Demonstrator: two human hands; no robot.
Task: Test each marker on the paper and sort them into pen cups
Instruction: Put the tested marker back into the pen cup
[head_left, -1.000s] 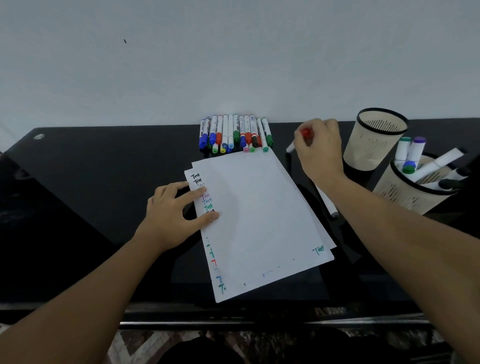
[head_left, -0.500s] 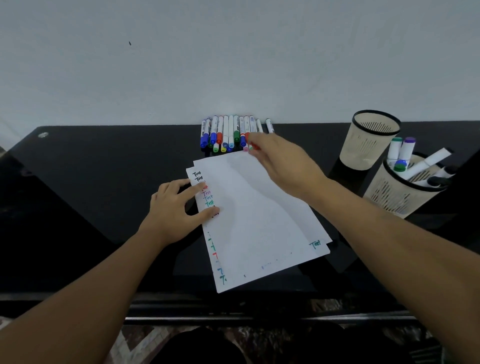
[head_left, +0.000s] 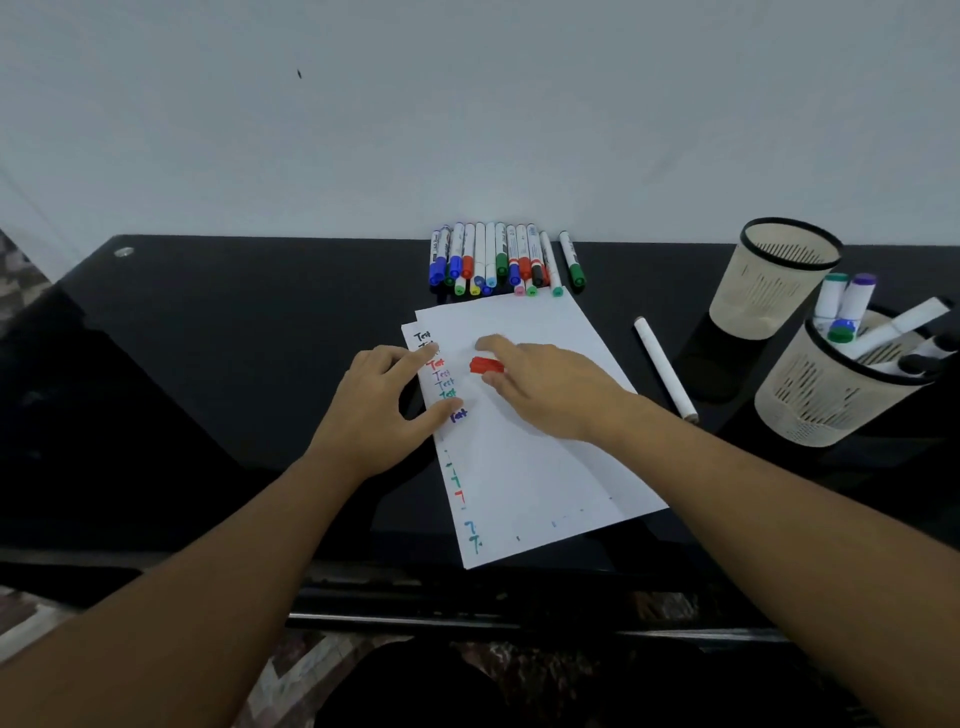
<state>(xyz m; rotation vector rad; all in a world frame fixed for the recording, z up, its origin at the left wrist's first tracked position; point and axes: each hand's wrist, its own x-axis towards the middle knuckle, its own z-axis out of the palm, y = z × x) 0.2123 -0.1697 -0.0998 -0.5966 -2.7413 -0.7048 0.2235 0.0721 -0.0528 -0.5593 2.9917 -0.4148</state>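
Observation:
Two overlapping white sheets of paper (head_left: 545, 457) lie on the black table, with coloured "Test" marks down the left margin. My left hand (head_left: 384, 400) presses flat on the paper's left edge. My right hand (head_left: 550, 389) hovers over the upper paper, fingers pinching a red marker (head_left: 485, 365); only its red end shows, the rest is hidden under the hand. A row of capped markers (head_left: 498, 260) lies beyond the paper. At the right stand an empty beige pen cup (head_left: 774, 280) and a second pen cup (head_left: 831, 395) holding several markers.
A loose white marker (head_left: 665, 374) lies on the table between the paper and the cups. A green-capped marker (head_left: 572, 262) sits slightly apart from the row. The white wall runs right behind the table; the table's front edge (head_left: 467, 582) is near my body.
My right hand carried the red marker from near the empty cup leftward past the marker row and down onto the paper. The left hand stayed on the paper.

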